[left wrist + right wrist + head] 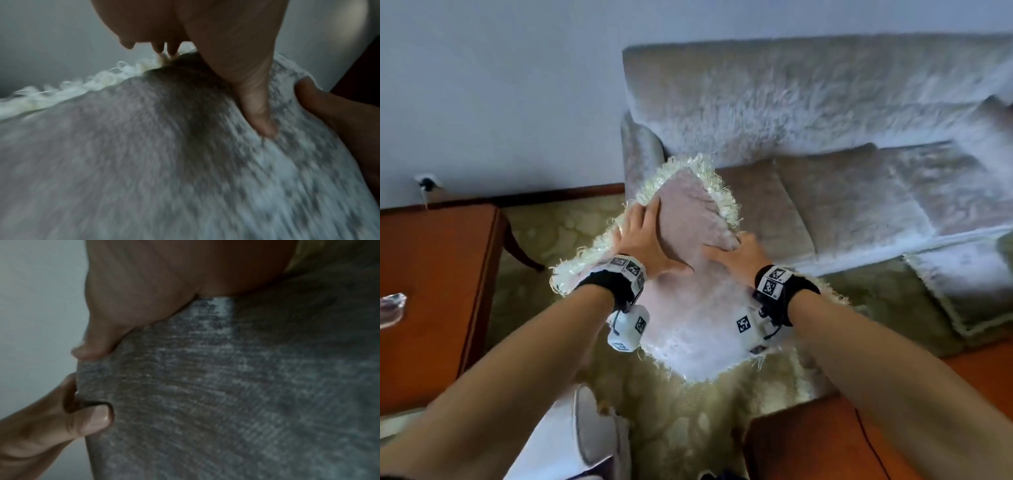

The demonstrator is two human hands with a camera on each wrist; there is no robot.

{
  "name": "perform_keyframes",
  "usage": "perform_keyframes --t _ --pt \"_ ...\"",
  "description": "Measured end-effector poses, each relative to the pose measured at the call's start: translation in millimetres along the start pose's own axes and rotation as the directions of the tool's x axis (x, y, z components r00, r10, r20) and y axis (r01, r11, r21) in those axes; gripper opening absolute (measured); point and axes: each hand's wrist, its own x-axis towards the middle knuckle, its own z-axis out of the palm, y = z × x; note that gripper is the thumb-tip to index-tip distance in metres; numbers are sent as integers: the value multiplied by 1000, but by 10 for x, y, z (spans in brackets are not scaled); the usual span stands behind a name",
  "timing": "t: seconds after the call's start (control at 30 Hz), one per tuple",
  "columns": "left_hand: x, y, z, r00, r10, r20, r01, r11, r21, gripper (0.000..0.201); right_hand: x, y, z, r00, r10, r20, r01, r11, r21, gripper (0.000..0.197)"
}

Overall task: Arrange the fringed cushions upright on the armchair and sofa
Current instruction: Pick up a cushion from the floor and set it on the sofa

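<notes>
A pinkish-grey cushion (688,212) with a cream fringe (709,178) is held up in the air, tilted, in front of the sofa's left end (756,198). My left hand (640,233) grips its left side, with the fingers over the fringed edge and the thumb (259,113) dug into the velvet face (144,146). My right hand (736,255) holds the right side, its fingers wrapped over the edge and out of sight. In the right wrist view the palm (154,288) presses on the fabric (226,386). A second fringed cushion (969,281) lies at the right, by the sofa's front.
The velvet sofa (825,102) stands against the wall, its seat (859,192) bare. A wooden side table (431,274) stands at the left with a glass object (390,308) on it. Another wooden surface (825,445) is at the lower right, and a pale green carpet (688,411) covers the floor.
</notes>
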Motion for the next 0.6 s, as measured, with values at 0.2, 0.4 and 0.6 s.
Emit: perform_keyframes --t 0.2,0.4,0.6 --pt "598 671 -611 999 49 -3 -49 988 -144 159 353 -713 -821 978 -144 -150 145 989 -6 52" --pt "1395 1085 -758 998 67 -22 -69 879 -471 119 1128 -1044 -1361 968 -223 -114 207 969 -138 48" --pt "2169 1405 -835 998 30 -62 -49 940 -337 102 1907 -1282 -1720 966 -242 -92 198 920 -338 53"
